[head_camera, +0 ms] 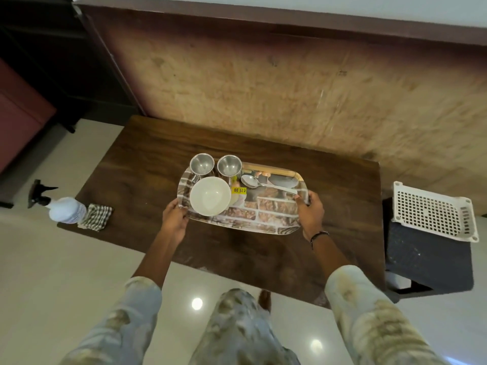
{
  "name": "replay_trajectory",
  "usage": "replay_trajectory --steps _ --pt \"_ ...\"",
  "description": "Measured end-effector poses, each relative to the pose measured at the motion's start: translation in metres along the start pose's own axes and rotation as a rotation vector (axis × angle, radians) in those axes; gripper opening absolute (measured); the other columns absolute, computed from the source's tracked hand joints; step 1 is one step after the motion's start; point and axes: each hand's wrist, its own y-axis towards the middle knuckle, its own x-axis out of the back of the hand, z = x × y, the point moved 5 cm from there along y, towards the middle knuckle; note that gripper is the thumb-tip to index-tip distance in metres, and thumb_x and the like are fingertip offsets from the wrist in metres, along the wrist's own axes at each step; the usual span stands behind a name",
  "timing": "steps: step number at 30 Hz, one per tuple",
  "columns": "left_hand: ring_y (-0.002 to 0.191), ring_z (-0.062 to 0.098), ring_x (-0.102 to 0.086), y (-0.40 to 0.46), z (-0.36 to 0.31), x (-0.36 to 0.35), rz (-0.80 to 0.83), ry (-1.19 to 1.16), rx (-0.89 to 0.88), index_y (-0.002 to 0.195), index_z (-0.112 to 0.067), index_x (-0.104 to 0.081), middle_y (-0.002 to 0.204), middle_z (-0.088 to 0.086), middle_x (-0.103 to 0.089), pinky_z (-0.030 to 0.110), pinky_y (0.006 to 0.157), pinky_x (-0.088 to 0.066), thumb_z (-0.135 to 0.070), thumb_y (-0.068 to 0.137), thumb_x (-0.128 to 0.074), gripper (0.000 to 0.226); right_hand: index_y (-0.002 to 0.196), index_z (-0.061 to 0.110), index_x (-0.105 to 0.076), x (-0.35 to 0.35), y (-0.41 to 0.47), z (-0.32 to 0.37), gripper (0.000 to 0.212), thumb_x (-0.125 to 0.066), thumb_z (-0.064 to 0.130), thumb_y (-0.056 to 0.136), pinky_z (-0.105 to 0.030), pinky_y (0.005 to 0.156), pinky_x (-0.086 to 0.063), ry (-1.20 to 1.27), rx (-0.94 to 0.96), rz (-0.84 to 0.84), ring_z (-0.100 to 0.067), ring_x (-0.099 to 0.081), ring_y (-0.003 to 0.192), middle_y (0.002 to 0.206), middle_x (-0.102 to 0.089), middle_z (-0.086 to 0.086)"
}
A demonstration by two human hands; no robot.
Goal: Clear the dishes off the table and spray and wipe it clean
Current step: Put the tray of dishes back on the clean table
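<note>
A brick-patterned tray (263, 217) is at the middle of the dark wooden table (137, 164). On it stand a white bowl (210, 196), two steel cups (201, 163) (228, 164) and a steel spoon (263, 184). My left hand (175, 219) grips the tray's left edge. My right hand (311, 214) grips its right edge, thumb near the spoon handle. Whether the tray is lifted or resting on the table is unclear. A white spray bottle (64, 209) with a black trigger and a checked cloth (96, 216) sit at the table's left end.
A white perforated plastic basket (434, 214) lies on a dark stool (427, 262) right of the table. A plywood panel (290, 88) runs behind the table. Glossy pale floor (52, 272) lies to the left and in front.
</note>
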Motion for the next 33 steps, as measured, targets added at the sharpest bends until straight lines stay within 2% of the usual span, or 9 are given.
replay_trajectory --steps 4,7,10,16,21,24,27,30,33 --pt "0.082 0.015 -0.059 0.026 -0.018 0.022 0.017 0.029 0.023 0.120 0.001 -0.053 0.114 0.016 -0.058 0.021 0.064 -0.047 0.016 0.084 -0.042 0.041 0.099 0.016 -0.058 -0.029 -0.011 0.008 0.009 -0.062 0.016 0.091 -0.043 0.075 -0.053 0.061 -0.029 0.004 -0.029 -0.062 0.088 0.097 -0.065 -0.008" --pt "0.097 0.023 -0.059 0.054 -0.025 0.037 0.020 0.052 0.051 0.122 0.005 -0.052 0.126 0.023 -0.058 0.025 0.072 -0.052 0.017 0.081 -0.045 0.043 0.100 0.017 -0.058 -0.053 -0.010 0.010 0.010 -0.062 0.015 0.091 -0.045 0.077 -0.054 0.078 -0.059 -0.010 -0.031 -0.064 0.090 0.102 -0.066 -0.012" --pt "0.090 0.021 -0.061 0.077 -0.030 0.047 0.039 0.070 0.084 0.125 0.005 -0.050 0.127 0.024 -0.057 0.024 0.068 -0.053 0.016 0.083 -0.044 0.043 0.105 0.014 -0.059 -0.077 -0.007 0.010 0.013 -0.061 0.013 0.092 -0.043 0.079 -0.057 0.094 -0.105 0.004 -0.029 -0.065 0.092 0.104 -0.067 -0.011" --pt "0.075 0.016 -0.059 0.123 -0.039 0.069 0.060 0.110 0.188 0.121 0.001 -0.052 0.089 0.008 -0.062 0.021 0.054 -0.050 0.016 0.087 -0.040 0.039 0.111 0.008 -0.062 -0.131 -0.001 -0.006 0.022 -0.064 0.011 0.089 -0.027 0.063 -0.058 0.118 -0.225 0.021 -0.024 -0.066 0.086 0.100 -0.068 -0.009" --pt "0.068 0.016 -0.059 0.160 -0.033 0.096 0.073 0.233 0.268 0.110 0.002 -0.057 0.082 0.008 -0.062 0.018 0.048 -0.050 0.021 0.081 -0.037 0.040 0.097 0.016 -0.065 -0.166 -0.017 -0.045 0.012 -0.067 0.011 0.087 -0.047 0.081 -0.057 0.116 -0.395 0.017 -0.028 -0.066 0.088 0.099 -0.069 -0.011" --pt "0.052 0.011 -0.059 0.166 -0.027 0.108 0.055 0.294 0.312 0.080 -0.003 -0.059 0.065 0.006 -0.065 0.014 0.040 -0.046 0.025 0.079 -0.037 0.036 0.096 0.015 -0.063 -0.179 -0.034 -0.058 0.012 -0.066 0.007 0.088 -0.033 0.070 -0.055 0.102 -0.433 -0.015 -0.019 -0.062 0.077 0.090 -0.066 -0.006" --pt "0.036 0.006 -0.052 0.172 -0.011 0.121 0.071 0.354 0.348 0.079 -0.001 -0.057 0.054 0.006 -0.062 0.012 0.031 -0.038 0.026 0.081 -0.037 0.033 0.102 0.013 -0.062 -0.184 -0.042 -0.077 0.015 -0.064 0.007 0.089 -0.027 0.064 -0.053 0.072 -0.464 -0.020 -0.019 -0.060 0.075 0.089 -0.065 -0.005" --pt "0.059 0.013 -0.058 0.179 0.007 0.137 0.051 0.401 0.388 0.101 0.001 -0.059 0.076 0.010 -0.061 0.017 0.048 -0.049 0.024 0.080 -0.047 0.033 0.100 0.012 -0.064 -0.184 -0.046 -0.095 0.013 -0.064 0.006 0.088 -0.027 0.063 -0.052 0.020 -0.490 -0.010 -0.023 -0.059 0.079 0.088 -0.064 -0.008" --pt "0.063 0.018 -0.051 0.186 0.032 0.145 0.095 0.450 0.434 0.090 -0.001 -0.061 0.067 0.006 -0.066 0.014 0.045 -0.045 0.023 0.078 -0.050 0.029 0.101 0.011 -0.066 -0.180 -0.046 -0.106 0.014 -0.065 0.008 0.088 -0.022 0.051 -0.051 -0.045 -0.519 -0.001 -0.019 -0.057 0.070 0.084 -0.063 -0.008"
